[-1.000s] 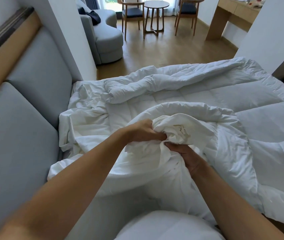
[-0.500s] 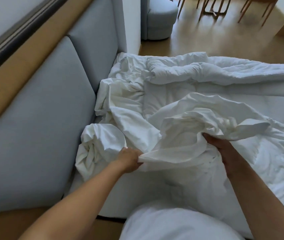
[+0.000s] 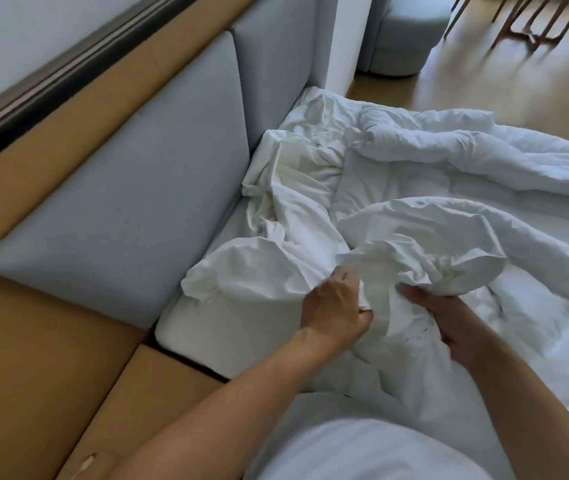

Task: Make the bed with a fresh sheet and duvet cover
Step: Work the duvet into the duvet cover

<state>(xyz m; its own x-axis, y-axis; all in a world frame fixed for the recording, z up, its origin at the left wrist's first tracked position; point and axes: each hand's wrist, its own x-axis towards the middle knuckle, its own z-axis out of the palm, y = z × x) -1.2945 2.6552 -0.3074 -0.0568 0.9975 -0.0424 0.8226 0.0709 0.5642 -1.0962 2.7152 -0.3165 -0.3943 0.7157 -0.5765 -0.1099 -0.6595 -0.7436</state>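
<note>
Duvet cover [image 3: 411, 258], white, bunched between both hands: left hand [image 3: 336, 306] pinches an edge, right hand [image 3: 449, 323] curls round gathered folds, likely hunting its opening; duvet [image 3: 483, 157] heaped just beyond the knuckles.

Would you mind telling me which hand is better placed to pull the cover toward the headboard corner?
Probably left: the left hand grips the cover nearest the mattress corner; the right hand holds it farther across.

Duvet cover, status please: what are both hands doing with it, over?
Left hand pinches the duvet cover at a bunched edge. Right hand grips the same bunch. Cover crumpled atop the duvet, not spread. No obstruction seen.
</note>
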